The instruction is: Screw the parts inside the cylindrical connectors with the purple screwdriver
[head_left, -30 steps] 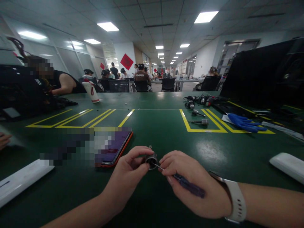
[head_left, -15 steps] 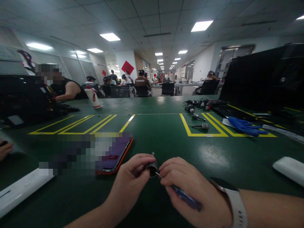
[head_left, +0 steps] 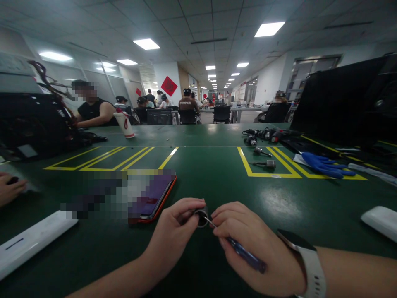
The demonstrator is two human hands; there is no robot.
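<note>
Between finger and thumb of my left hand (head_left: pixel 177 229) is a small hollow metal cylinder (head_left: pixel 203 218), its open end facing me. My right hand (head_left: pixel 248 244) grips a screwdriver (head_left: pixel 246 255) by its dark bluish handle. The thin shaft of that tool reaches into the cylinder's opening, so its tip is hidden. Both hands are close together just above the green table (head_left: pixel 198 186). To the left of my left hand lies a phone-like device (head_left: pixel 159 194) with an orange edge and purple screen, partly blurred out.
Two small shafted metal parts (head_left: pixel 267 164) lie inside a yellow-taped area at right, dark tools (head_left: pixel 263 134) behind them. Farther right are a blue glove (head_left: pixel 325 163) and a white case (head_left: pixel 380 221). Left are a long white object (head_left: pixel 40 236), a cup (head_left: pixel 124 123) and another person's hand (head_left: pixel 10 188).
The whole view has shifted slightly. My hands keep hold of the cylinder and screwdriver; the cylinder is turned a little, and the stub seen above it before no longer shows.
</note>
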